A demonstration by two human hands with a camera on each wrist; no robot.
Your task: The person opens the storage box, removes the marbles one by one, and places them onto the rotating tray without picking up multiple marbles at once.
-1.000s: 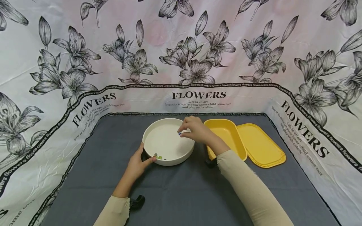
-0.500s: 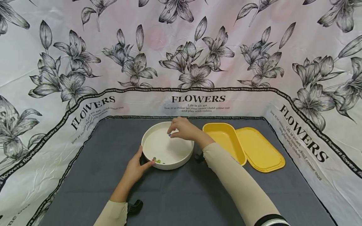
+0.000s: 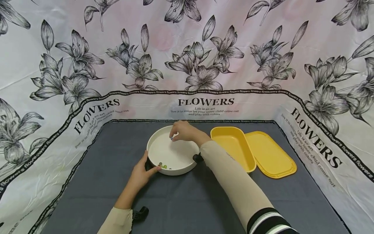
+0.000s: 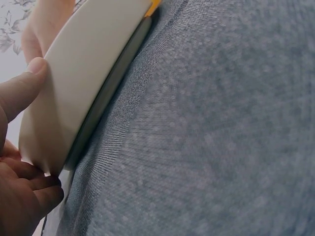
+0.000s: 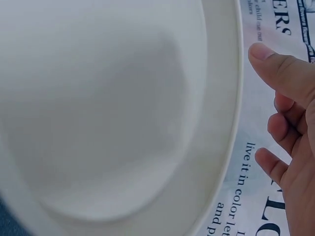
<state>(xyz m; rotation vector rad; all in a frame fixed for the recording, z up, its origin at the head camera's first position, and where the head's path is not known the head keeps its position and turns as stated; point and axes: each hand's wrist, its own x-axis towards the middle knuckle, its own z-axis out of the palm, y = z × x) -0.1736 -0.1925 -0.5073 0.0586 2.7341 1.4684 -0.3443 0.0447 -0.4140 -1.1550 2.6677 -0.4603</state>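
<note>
A round white bowl (image 3: pixel 157 146) sits on the grey cloth. My left hand (image 3: pixel 139 175) grips its near left side, thumb at the rim; in the left wrist view the left hand's thumb (image 4: pixel 24 88) lies against the outer wall (image 4: pixel 78 64) and other fingers are curled at its edge. Several small marbles (image 3: pixel 163 166), some green, lie inside near the left thumb. Above the bowl, my right hand (image 3: pixel 187 132) pinches a small blue marble (image 3: pixel 171 138). In the right wrist view the right hand (image 5: pixel 295 118) has curled fingers, and the blue marble is hidden.
Right of the bowl stands a yellow rectangular container (image 3: pixel 230 136), partly behind the right sleeve (image 3: pixel 230 178). Its neighbour, a flat yellow lid (image 3: pixel 271 154), lies on the grey cloth (image 3: pixel 172 201). A flower-printed sheet (image 3: pixel 204 105) rises behind the cloth.
The right hand has moved left over the bowl, carrying the blue marble from its right part toward the middle. The left hand keeps its grip on the bowl.
</note>
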